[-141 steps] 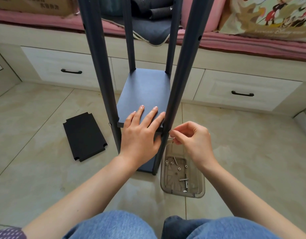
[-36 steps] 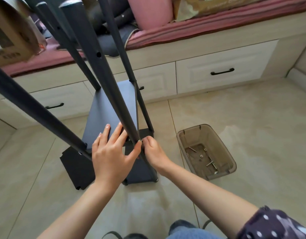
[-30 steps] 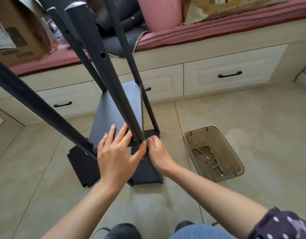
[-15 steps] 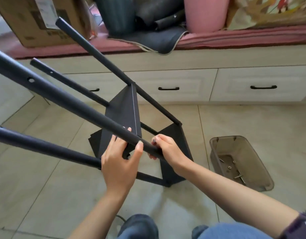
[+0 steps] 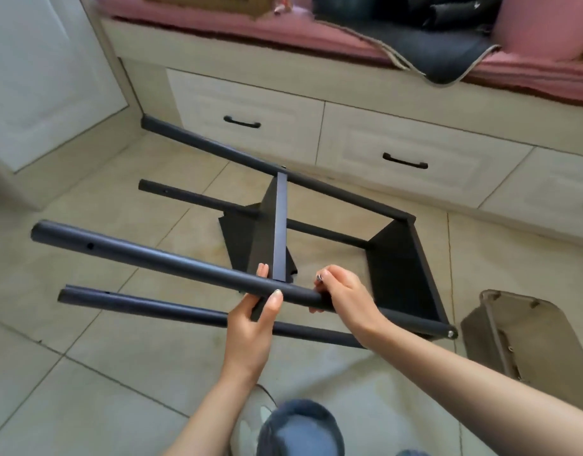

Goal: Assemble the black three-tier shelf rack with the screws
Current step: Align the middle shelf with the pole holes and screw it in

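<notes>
Soft daylight was everywhere, with only faint shadows on the floor tiles (image 5: 125,366) under the rack (image 5: 280,225). Edges bent fisheye-style, everything slightly motion-blurred.

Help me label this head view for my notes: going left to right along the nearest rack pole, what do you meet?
Pole's open end → screw hole → left hand → right hand → bottom shelf panel → plastic parts tray.

- The black rack (image 5: 405,268) lies tipped on its side, poles pointing toward nine o'clock.
- The left hand (image 5: 253,320) grips the nearest pole (image 5: 158,258).
- The right hand (image 5: 344,291) pinches a screw (image 5: 319,276) beside that pole.
- A plastic tray (image 5: 527,334) sits at three o'clock.
</notes>
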The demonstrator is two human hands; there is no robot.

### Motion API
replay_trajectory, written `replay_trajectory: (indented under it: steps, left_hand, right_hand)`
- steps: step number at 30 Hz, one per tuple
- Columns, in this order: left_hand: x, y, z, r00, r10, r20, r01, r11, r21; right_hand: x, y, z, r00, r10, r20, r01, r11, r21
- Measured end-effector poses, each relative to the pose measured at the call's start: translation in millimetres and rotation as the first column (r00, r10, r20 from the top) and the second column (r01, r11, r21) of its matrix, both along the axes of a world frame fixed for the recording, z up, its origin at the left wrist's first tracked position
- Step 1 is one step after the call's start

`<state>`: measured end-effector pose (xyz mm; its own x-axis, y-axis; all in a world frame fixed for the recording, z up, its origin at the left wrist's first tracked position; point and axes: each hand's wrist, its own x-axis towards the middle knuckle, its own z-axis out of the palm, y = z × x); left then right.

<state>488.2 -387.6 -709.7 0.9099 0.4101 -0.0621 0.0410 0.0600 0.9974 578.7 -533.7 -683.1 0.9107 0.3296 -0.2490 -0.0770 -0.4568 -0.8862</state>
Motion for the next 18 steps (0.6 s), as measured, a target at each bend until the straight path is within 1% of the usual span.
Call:
replay_trajectory:
  steps: [2,6,11,15,18]
  left_hand:
    - [-1.9,4.4,-14.4,1.000,-0.009,-0.016,0.009,0.999,-0.031]
    - [-6.8,6.2,-39.1,0.999,0.000,-0.039,-0.003,0.998,-0.069]
    - [-13.5,4.5,-60.0,0.995,-0.025,-0.095,0.016,0.996,-0.093]
    - [-22.7,-0.5,-70.0,0.992,-0.015,-0.126,0.003,0.995,-0.095]
    - [-25.4,-2.8,-72.6,0.990,-0.017,-0.138,0.003,0.995,-0.105]
  right_hand:
    - [-0.6,3.4,-7.6,1.000,0.007,0.015,-0.006,0.997,-0.076]
    - [-2.9,4.0,-18.7,0.999,0.038,0.025,-0.034,0.987,-0.156]
    - [-6.4,0.8,-30.3,0.995,0.079,0.067,-0.057,0.957,-0.284]
    - [-8.3,-4.2,-38.8,0.991,0.116,0.063,-0.087,0.933,-0.351]
    - [-8.2,-5.7,-42.1,0.993,0.106,0.053,-0.081,0.933,-0.350]
